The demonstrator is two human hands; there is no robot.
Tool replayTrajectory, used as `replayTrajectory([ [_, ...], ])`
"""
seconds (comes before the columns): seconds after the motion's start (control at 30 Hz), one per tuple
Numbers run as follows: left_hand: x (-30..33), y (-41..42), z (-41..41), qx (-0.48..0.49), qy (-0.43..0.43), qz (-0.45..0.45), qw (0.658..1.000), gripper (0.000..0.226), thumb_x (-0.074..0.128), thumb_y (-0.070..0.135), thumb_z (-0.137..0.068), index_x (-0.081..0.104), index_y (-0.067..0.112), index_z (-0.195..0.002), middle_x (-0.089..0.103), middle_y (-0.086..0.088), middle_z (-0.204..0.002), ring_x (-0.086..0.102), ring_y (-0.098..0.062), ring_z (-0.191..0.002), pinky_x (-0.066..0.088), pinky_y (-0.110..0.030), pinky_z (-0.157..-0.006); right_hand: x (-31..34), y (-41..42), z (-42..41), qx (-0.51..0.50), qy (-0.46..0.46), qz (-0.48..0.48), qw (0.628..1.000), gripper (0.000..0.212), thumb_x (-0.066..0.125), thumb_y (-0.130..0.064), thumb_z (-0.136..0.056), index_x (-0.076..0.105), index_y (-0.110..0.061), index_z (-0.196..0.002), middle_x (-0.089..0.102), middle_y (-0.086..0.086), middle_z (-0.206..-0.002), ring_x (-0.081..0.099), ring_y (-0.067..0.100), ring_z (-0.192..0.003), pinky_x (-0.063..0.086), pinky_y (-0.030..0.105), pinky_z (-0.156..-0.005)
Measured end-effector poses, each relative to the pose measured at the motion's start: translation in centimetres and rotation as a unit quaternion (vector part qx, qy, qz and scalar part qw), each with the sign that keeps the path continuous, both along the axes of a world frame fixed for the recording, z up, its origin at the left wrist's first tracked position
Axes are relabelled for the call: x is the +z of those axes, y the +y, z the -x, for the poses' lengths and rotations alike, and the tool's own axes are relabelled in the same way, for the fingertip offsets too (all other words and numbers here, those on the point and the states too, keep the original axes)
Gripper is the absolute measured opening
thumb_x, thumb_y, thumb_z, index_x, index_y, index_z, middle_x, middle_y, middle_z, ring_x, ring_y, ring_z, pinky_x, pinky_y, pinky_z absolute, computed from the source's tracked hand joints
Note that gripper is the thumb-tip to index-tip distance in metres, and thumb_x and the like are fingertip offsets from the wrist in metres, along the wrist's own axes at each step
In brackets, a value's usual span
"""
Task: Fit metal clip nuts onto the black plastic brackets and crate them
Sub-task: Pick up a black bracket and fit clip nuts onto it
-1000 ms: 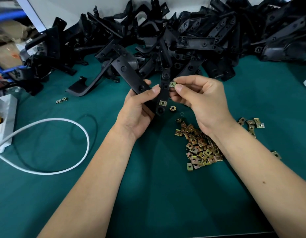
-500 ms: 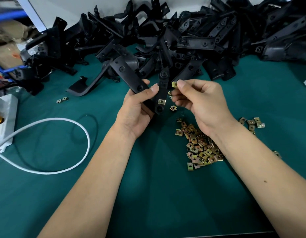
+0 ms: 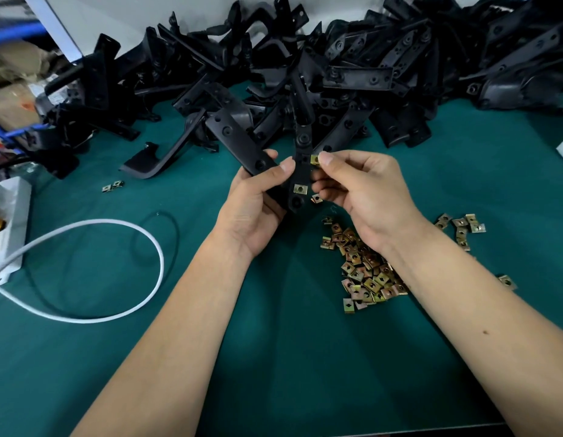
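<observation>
A white box (image 3: 9, 228) sits at the left edge of the green mat (image 3: 274, 357). A white cable (image 3: 122, 227) runs from it and loops across the mat. A thin black loop (image 3: 166, 219) lies just beside the cable loop. Two loose nuts (image 3: 112, 186) lie apart on the mat, left of a single curved bracket (image 3: 154, 160).

The bracket pile (image 3: 352, 74) spans the far side of the mat from left to right.

The left hand (image 3: 255, 209) grips the held bracket (image 3: 239, 137) above the mat, in front of the pile. Fingers curl round the lower part; the thumb lies across the front face. One strip of the bracket extends up and left, and a second strip stands near upright to its right. A fitted nut (image 3: 299, 188) sits on the upright strip near its lower end.

The right hand (image 3: 362, 190) pinches a clip nut (image 3: 315, 159) between thumb and forefinger. The nut touches the right edge of the upright strip, beside a square hole above the fitted nut. Another nut (image 3: 316, 199) shows just below the right-hand fingers; whether it is held or lies on the mat cannot be told.

The nut heap (image 3: 365, 272) lies on the mat under the right wrist. A smaller nut group (image 3: 463, 227) lies to its right, and a single nut (image 3: 507, 281) lies farther right.
</observation>
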State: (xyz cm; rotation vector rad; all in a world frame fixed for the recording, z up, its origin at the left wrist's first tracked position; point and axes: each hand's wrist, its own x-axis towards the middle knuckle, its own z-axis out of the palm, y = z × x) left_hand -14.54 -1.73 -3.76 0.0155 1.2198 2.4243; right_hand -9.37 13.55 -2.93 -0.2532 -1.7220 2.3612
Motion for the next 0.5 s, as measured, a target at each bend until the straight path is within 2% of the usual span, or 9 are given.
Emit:
replayTrajectory([
  [0.23,0.19,0.24,-0.33,-0.005,-0.006,-0.026,1.0,0.03,0.069,0.002,-0.086,0.053,0.017,-0.106,0.072,-0.007,-0.088,0.072,-0.021,-0.074,0.058,-0.032,-0.061,0.24,-0.25,-0.2,0.009,0.001,0.014,1.0,0.012,0.067,-0.008,-0.098,0.074,-0.004,-0.09,0.072,0.006,-0.075,0.067,0.015,-0.067,0.056,0.023,-0.063],
  [0.33,0.18,0.21,-0.42,-0.007,-0.001,-0.007,1.0,0.034,0.068,0.001,-0.09,0.05,0.017,-0.115,0.069,-0.009,-0.095,0.071,-0.023,-0.078,0.058,-0.033,-0.063,0.3,-0.38,-0.26,-0.003,0.004,0.004,1.0,0.012,0.067,-0.007,-0.098,0.074,-0.005,-0.088,0.071,0.005,-0.073,0.067,0.015,-0.065,0.056,0.023,-0.062],
  [0.5,0.21,0.24,-0.43,0.0,0.002,-0.009,1.0,0.037,0.068,0.002,-0.089,0.048,0.017,-0.116,0.063,-0.014,-0.111,0.069,-0.024,-0.083,0.059,-0.034,-0.066,0.2,-0.68,-0.32,-0.01,-0.004,0.027,1.0,0.014,0.066,-0.007,-0.099,0.074,-0.005,-0.087,0.07,0.006,-0.074,0.067,0.014,-0.066,0.056,0.022,-0.063],
])
